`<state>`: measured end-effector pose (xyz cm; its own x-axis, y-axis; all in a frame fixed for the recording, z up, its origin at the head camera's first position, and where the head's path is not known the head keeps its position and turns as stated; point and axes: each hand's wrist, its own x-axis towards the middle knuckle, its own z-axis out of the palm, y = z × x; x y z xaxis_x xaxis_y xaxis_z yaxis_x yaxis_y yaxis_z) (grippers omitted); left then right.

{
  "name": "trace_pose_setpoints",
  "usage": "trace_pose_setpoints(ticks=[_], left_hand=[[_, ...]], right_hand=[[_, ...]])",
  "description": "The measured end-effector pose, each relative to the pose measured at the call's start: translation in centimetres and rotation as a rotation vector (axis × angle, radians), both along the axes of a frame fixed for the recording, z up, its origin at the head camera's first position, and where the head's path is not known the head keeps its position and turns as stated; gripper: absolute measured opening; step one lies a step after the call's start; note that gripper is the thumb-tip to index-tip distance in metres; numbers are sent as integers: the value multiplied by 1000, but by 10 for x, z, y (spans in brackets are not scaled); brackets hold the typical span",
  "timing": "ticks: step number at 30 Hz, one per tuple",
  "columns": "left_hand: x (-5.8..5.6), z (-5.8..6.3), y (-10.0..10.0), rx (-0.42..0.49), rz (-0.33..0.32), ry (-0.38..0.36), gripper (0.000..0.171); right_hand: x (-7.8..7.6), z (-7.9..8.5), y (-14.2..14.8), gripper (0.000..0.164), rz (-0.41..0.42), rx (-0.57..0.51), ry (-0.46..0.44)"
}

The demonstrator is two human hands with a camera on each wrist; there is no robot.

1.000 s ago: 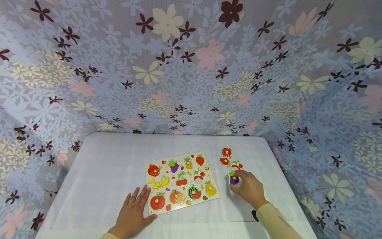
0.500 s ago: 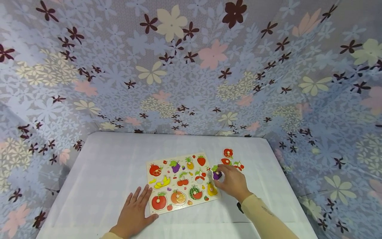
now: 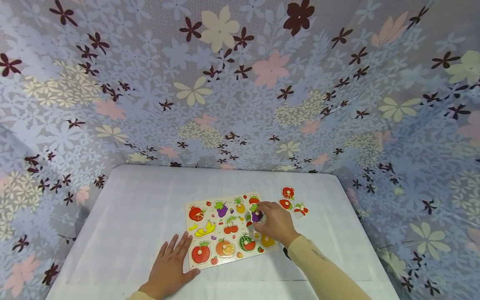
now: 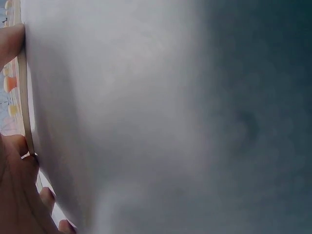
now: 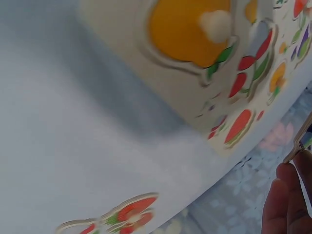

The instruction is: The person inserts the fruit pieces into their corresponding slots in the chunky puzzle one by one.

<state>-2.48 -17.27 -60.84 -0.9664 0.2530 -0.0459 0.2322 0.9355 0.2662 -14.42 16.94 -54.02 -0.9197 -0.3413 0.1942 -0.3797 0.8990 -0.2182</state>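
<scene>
A fruit peg puzzle board (image 3: 225, 260) lies on the white-covered table, with fruit pieces seated in it. My right hand (image 3: 278, 221) pinches a purple grape puzzle piece (image 3: 256, 216) above the board's right part, partly hiding the strawberry and pear (image 3: 268, 240). In the right wrist view the held piece (image 5: 305, 139) shows edge-on at the fingertips. My left hand (image 3: 168, 264) lies with straight, spread fingers at the board's left edge. The left wrist view shows its fingers against the board's edge (image 4: 24, 97).
To the right of the board lie three loose pieces: a pomegranate (image 3: 288, 193), a strawberry (image 3: 286, 204) and cherries (image 3: 300, 210). A flower-patterned cloth (image 3: 240, 104) hangs behind and beside the table (image 3: 150, 196).
My right hand has carried the grape piece leftward from beside the loose pieces to over the board's right part. My left hand has stayed at the board's left edge.
</scene>
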Motion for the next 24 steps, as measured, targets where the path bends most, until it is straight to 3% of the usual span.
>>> trace_pose_setpoints(ticks=[9, 24], left_hand=[[0, 0, -1, 4, 7, -6, 102], [0, 1, -2, 14, -6, 27, 99]], right_hand=[[-18, -3, -31, 39, 91, 45, -17], [-41, -14, -74, 33, 146, 59, -74]])
